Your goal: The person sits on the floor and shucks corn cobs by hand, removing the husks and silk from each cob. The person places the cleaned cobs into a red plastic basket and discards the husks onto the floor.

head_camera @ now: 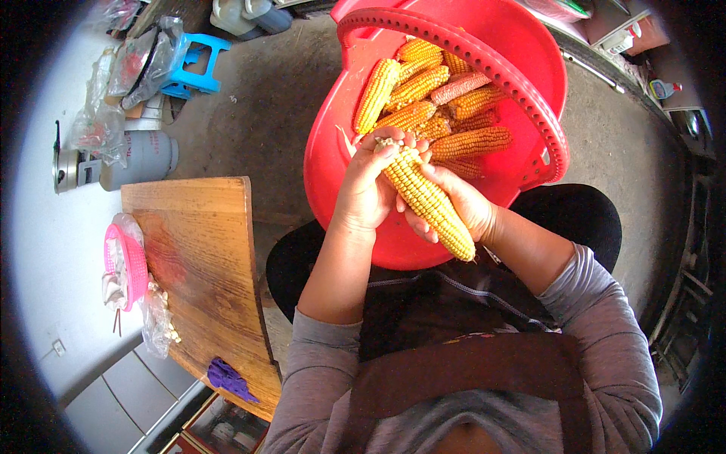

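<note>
A yellow corn cob, its kernels in full rows, lies slantwise across both palms. Around its upper end are the fingers of my left hand, the thumb pressed near the cob's base. My right hand grips the middle from the side, thumb along the kernels. Below the hands stands a red plastic basket with an arched handle. Several yellow corn cobs are heaped inside it, and among them lies a reddish cob that looks stripped of kernels. My fingers hide part of the heap.
At the left is a wooden table with a pink plastic basket, a plastic bag and a purple cloth. Beyond it are a grey gas cylinder and a blue plastic stool. Shelves line the right side.
</note>
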`<state>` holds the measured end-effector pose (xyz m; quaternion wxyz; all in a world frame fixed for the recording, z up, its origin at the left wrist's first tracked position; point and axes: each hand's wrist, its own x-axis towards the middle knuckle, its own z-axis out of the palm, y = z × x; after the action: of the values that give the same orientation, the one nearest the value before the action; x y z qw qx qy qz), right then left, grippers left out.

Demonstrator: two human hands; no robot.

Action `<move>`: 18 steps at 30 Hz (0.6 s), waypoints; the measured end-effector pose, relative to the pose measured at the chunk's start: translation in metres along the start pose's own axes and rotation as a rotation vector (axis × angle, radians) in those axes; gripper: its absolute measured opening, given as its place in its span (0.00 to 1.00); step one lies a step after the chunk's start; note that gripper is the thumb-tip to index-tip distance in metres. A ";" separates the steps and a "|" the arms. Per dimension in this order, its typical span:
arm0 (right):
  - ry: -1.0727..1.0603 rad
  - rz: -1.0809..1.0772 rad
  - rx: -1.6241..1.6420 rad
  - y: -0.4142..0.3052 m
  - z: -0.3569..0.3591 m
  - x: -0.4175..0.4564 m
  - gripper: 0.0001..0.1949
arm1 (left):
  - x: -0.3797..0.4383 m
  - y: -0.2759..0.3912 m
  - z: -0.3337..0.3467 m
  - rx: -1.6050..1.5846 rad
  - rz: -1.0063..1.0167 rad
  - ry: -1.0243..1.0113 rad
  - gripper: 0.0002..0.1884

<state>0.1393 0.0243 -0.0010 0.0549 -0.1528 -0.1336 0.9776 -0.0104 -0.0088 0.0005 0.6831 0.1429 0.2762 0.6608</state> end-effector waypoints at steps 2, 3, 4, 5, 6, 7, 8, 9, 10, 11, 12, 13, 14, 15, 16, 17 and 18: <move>0.063 -0.015 -0.083 0.000 0.004 -0.001 0.24 | -0.001 0.001 0.004 0.062 0.026 0.030 0.07; 0.092 -0.020 -0.124 0.000 0.007 -0.002 0.23 | -0.002 0.002 0.006 0.094 0.041 0.046 0.05; 0.111 -0.011 -0.124 0.000 0.007 -0.003 0.22 | -0.002 0.002 0.006 0.089 0.037 0.043 0.05; 0.115 -0.004 -0.130 0.001 0.007 -0.003 0.22 | -0.003 0.002 0.004 0.083 0.033 0.040 0.05; 0.121 0.001 -0.134 0.002 0.007 -0.002 0.22 | -0.003 0.002 0.004 0.079 0.027 0.035 0.05; 0.126 0.006 -0.139 0.002 0.007 -0.002 0.23 | -0.003 0.002 0.004 0.073 0.021 0.035 0.05; 0.130 0.010 -0.150 0.002 0.007 -0.002 0.23 | -0.003 0.003 0.005 0.067 0.014 0.035 0.04; 0.135 0.015 -0.161 0.002 0.007 -0.003 0.23 | -0.003 0.003 0.005 0.060 0.008 0.036 0.04; 0.140 0.020 -0.173 0.002 0.006 -0.003 0.23 | -0.003 0.003 0.005 0.059 0.006 0.037 0.04; 0.151 0.019 -0.185 0.003 0.007 -0.003 0.23 | -0.003 0.003 0.005 0.059 0.005 0.037 0.03; 0.163 0.017 -0.197 0.003 0.008 -0.003 0.23 | -0.003 0.003 0.005 0.058 0.003 0.037 0.03; 0.175 0.015 -0.210 0.004 0.009 -0.002 0.24 | -0.003 0.003 0.004 0.081 -0.004 0.041 0.03; 0.182 0.023 -0.210 0.004 0.008 -0.002 0.24 | -0.003 0.003 0.003 0.105 -0.011 0.045 0.04; 0.189 0.032 -0.210 0.005 0.008 -0.001 0.24 | -0.003 0.003 0.001 0.128 -0.018 0.051 0.05; 0.196 0.040 -0.210 0.006 0.007 0.000 0.24 | -0.003 0.002 -0.001 0.117 -0.031 0.068 0.05; 0.204 0.045 -0.216 0.007 0.007 0.000 0.24 | -0.003 0.002 -0.003 0.106 -0.045 0.085 0.04; 0.212 0.048 -0.221 0.008 0.005 0.001 0.24 | -0.002 0.001 -0.004 0.096 -0.059 0.100 0.04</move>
<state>0.1366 0.0155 0.0015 0.0279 -0.2633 -0.2300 0.9365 -0.0137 -0.0119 -0.0018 0.6800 0.1339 0.3456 0.6326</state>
